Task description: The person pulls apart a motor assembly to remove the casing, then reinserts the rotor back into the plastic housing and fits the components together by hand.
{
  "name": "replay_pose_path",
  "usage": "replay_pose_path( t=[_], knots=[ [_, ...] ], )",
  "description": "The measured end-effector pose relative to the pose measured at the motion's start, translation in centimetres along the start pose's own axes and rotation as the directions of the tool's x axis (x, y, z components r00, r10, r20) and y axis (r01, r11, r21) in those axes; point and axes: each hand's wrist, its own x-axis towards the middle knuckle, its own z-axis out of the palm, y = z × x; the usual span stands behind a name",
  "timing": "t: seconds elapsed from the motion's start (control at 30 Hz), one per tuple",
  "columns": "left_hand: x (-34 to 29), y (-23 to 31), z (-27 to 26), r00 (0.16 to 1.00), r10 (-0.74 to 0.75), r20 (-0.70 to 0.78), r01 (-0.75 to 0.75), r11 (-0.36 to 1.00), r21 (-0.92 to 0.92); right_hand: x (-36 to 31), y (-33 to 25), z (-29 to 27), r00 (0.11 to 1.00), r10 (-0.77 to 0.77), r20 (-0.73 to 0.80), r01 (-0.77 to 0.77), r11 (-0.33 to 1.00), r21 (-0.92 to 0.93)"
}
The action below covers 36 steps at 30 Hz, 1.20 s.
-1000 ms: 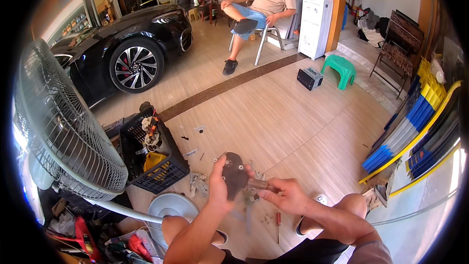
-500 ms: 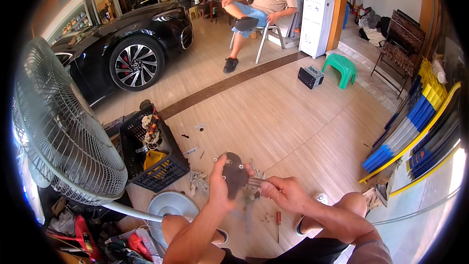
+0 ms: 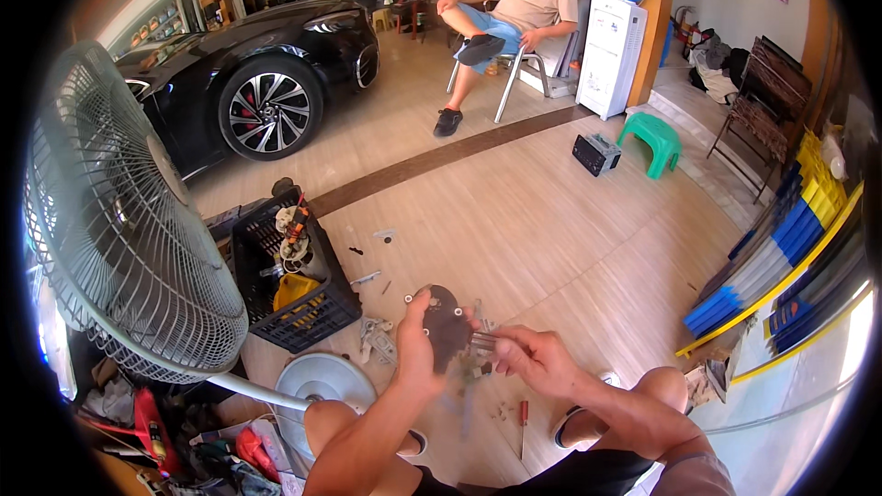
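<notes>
My left hand (image 3: 419,349) is closed round a dark, flat, rounded plate-like part (image 3: 445,323) with a few pale round studs along its edge. Beside it, my right hand (image 3: 533,356) pinches a short metal piece (image 3: 481,342) that reaches to the right side of the dark part. Whether the two pieces are joined, I cannot tell. Below my hands, a red-handled screwdriver (image 3: 524,415) lies on the floor between my feet. Metal brackets (image 3: 378,338) and small bits lie on the floor around the dark part.
Close on the left stand a large fan (image 3: 138,220) and a black crate (image 3: 308,308) of tools. A black car (image 3: 266,83) is parked behind. Farther back, a person (image 3: 519,9) sits on a chair. A green stool (image 3: 652,140) and a car stereo unit (image 3: 595,154) are at right.
The view has shifted slightly, so the surroundings sit a little farther right and the upper ones lower. Both hands keep their grip, with the dark part and metal piece nearly in place.
</notes>
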Motion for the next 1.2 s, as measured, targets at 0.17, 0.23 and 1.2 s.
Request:
replay_pose_path(
  t=[0.17, 0.23, 1.2],
  knots=[
    [0.1, 0.1, 0.2, 0.999, -0.033, -0.02, 0.034, 0.999, 0.036, -0.3, 0.1, 0.2, 0.992, -0.071, -0.101, 0.076, 0.996, 0.039],
    [-0.2, 0.1, 0.3, 0.999, -0.035, -0.016, 0.036, 0.999, 0.02, -0.5, 0.9, -0.7, 0.997, 0.054, 0.058, -0.051, 0.997, -0.057],
    [0.0, -0.4, 0.5, 0.997, -0.081, -0.01, 0.081, 0.997, 0.016, -0.9, 0.1, -0.4, 0.99, 0.124, 0.064, -0.133, 0.977, 0.167]
  ],
)
